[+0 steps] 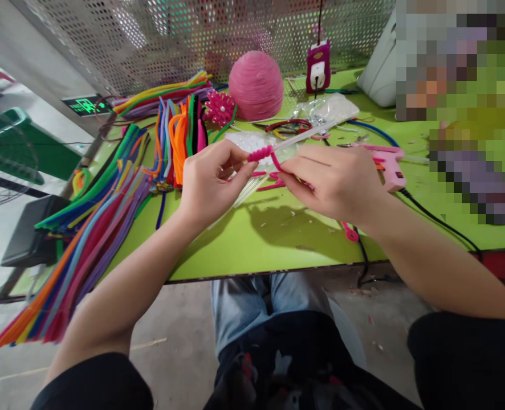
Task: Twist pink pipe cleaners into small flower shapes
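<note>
With left hand [210,181] closed to a pinch, holding pink coil [261,153]; with right hand [342,179] likewise pinched, gripping pink strand [275,160]; beyond that wrist, pink glue gun [392,169].

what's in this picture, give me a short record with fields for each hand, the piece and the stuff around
left hand: pinches the coiled end of the pink fuzzy stem
right hand: grips its loose end
piece: stem coiled around a clear stick
surface: green table
behind: pink ball, pink flower
left side: multicoloured stem bundle
right side: pink corded tool
</note>
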`<state>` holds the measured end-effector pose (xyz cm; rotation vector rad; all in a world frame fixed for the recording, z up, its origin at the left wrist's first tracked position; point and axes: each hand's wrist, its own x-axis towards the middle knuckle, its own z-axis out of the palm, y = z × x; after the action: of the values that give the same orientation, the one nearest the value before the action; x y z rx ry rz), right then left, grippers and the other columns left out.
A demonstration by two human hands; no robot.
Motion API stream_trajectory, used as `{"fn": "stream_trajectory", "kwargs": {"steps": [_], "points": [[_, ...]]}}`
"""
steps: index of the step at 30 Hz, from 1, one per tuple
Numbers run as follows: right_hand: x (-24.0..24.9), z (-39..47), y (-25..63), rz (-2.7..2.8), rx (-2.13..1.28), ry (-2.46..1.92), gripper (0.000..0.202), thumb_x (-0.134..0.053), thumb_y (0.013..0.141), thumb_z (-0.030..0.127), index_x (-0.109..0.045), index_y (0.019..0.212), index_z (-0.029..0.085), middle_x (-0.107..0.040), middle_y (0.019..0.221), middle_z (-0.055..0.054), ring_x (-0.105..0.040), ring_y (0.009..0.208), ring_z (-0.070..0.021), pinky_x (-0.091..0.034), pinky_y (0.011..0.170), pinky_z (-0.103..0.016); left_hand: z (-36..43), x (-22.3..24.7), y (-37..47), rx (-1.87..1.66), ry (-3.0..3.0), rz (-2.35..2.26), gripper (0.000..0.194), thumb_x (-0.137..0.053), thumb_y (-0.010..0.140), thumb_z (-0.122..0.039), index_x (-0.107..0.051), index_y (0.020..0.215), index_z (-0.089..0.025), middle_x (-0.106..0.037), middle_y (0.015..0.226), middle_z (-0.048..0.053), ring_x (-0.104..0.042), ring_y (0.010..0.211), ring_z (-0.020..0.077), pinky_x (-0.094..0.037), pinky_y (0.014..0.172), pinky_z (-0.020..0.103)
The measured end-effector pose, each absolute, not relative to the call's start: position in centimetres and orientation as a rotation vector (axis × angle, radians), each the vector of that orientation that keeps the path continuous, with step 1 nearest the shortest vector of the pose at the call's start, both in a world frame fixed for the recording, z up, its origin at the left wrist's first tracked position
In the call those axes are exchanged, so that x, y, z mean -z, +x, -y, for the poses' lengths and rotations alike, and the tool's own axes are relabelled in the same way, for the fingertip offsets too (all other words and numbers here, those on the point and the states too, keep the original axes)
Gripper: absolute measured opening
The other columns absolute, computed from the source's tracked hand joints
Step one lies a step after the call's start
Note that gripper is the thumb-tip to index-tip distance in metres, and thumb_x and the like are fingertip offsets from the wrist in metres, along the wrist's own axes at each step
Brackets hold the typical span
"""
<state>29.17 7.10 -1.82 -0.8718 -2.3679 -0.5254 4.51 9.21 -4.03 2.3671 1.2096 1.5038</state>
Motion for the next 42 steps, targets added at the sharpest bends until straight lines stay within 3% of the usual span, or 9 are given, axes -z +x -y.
{"fn": "stream_trajectory", "kwargs": {"steps": [9,22,27,34,39,42], "points": [[1.8,-7.0,29.2,2.392,0.429,-0.92,0.039,-0.044,0.116,0.031,-0.076,0.098,0.017,-0.07,0.085,-0.006,-0.059,0.075,-0.0173,-0.027,0.062,-0.036,-9.1,3.9,4.6,-1.451,2.348,-1.301,0.021,-0.077,0.094,-0.034,-0.063,0.081,-0.024,-0.061,0.07,-0.002,-0.05,0.061,0.0119,-0.04,0.057,0.031],[2.0,-7.0,29.2,2.347,0.367,-0.94,0.04,-0.045,0.115,0.033,-0.077,0.096,0.016,-0.071,0.084,-0.007,-0.06,0.075,-0.018,-0.028,0.063,-0.036,-9.2,3.9,4.6,-1.479,2.351,-1.235,0.019,-0.077,0.093,-0.029,-0.061,0.083,-0.024,-0.06,0.07,-0.003,-0.048,0.06,0.0112,-0.038,0.058,0.032],[1.9,-7.4,29.2,2.263,0.092,-1.049,0.035,-0.055,0.111,0.034,-0.076,0.087,0.018,-0.073,0.08,-0.006,-0.062,0.074,-0.0183,-0.037,0.067,-0.035,-8.9,3.7,4.9,-1.48,2.285,-1.229,0.016,-0.075,0.092,-0.027,-0.062,0.083,-0.024,-0.058,0.069,-0.003,-0.045,0.059,0.0102,-0.036,0.057,0.031],[2.2,-8.7,28.9,1.985,-0.751,-1.011,0.019,-0.071,0.101,0.035,-0.078,0.094,0.02,-0.076,0.082,-0.005,-0.062,0.068,-0.0176,-0.047,0.062,-0.033,-8.4,3.3,5.3,-1.446,2.229,-1.224,0.02,-0.074,0.095,-0.033,-0.061,0.084,-0.024,-0.059,0.069,-0.003,-0.046,0.057,0.0096,-0.035,0.053,0.029],[2.6,-8.3,28.4,2.051,-0.514,-1.04,0.015,-0.065,0.096,0.018,-0.078,0.104,0.017,-0.078,0.096,-0.007,-0.062,0.073,-0.0159,-0.047,0.068,-0.032,-8.9,3.5,5.2,-1.475,2.255,-1.221,0.02,-0.074,0.092,-0.027,-0.057,0.081,-0.024,-0.057,0.068,-0.004,-0.045,0.058,0.0096,-0.038,0.057,0.03],[2.7,-8.6,27.9,1.952,-0.678,-1.063,0.017,-0.061,0.099,0.017,-0.077,0.106,0.017,-0.074,0.091,-0.004,-0.06,0.072,-0.0145,-0.046,0.066,-0.03,-9.0,3.6,5.0,-1.485,2.294,-1.186,0.02,-0.074,0.089,-0.022,-0.056,0.08,-0.024,-0.056,0.067,-0.004,-0.043,0.057,0.0096,-0.038,0.057,0.031]]}}
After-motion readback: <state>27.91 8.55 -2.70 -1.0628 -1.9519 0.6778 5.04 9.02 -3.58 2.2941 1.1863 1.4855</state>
